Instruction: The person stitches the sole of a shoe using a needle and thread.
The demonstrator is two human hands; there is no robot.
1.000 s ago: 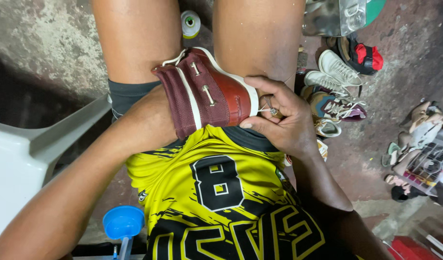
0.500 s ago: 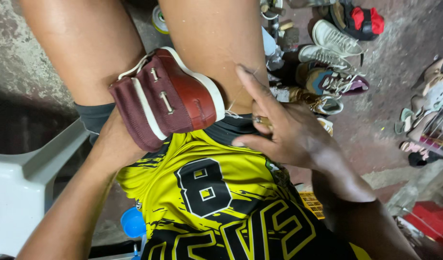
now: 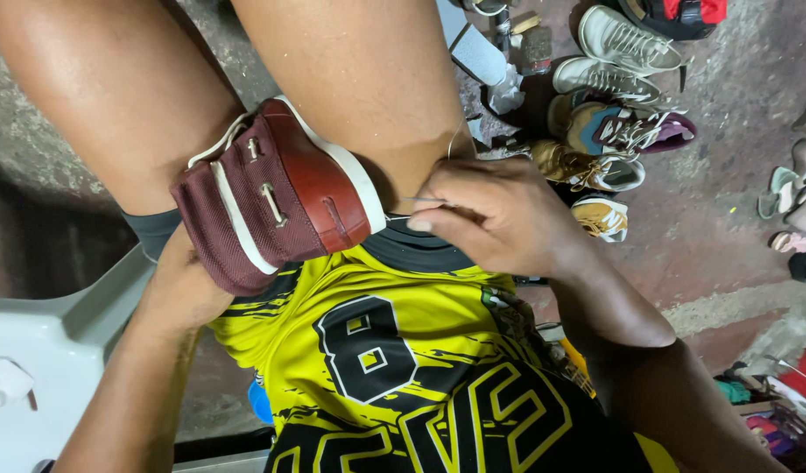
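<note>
Bright even light, soft shadows — edges stretched

Rough concrete floor (image 3: 735,184), reddish on the right, grey on the far left. White plastic chair (image 3: 52,342) near left. Loose shoes (image 3: 617,39) scattered far right, dim light.

A shoe (image 3: 276,193) lay in the person's lap, wedged between the thighs, above the shirt (image 3: 394,350). The left hand (image 3: 179,289) sat beneath the shoe; the right hand (image 3: 499,215) was just beside it on the right, pinching a needle (image 3: 420,201) at its edge. More shoes (image 3: 608,131) lay scattered on the floor (image 3: 727,210) further right, a chair (image 3: 52,342) at left.
</note>
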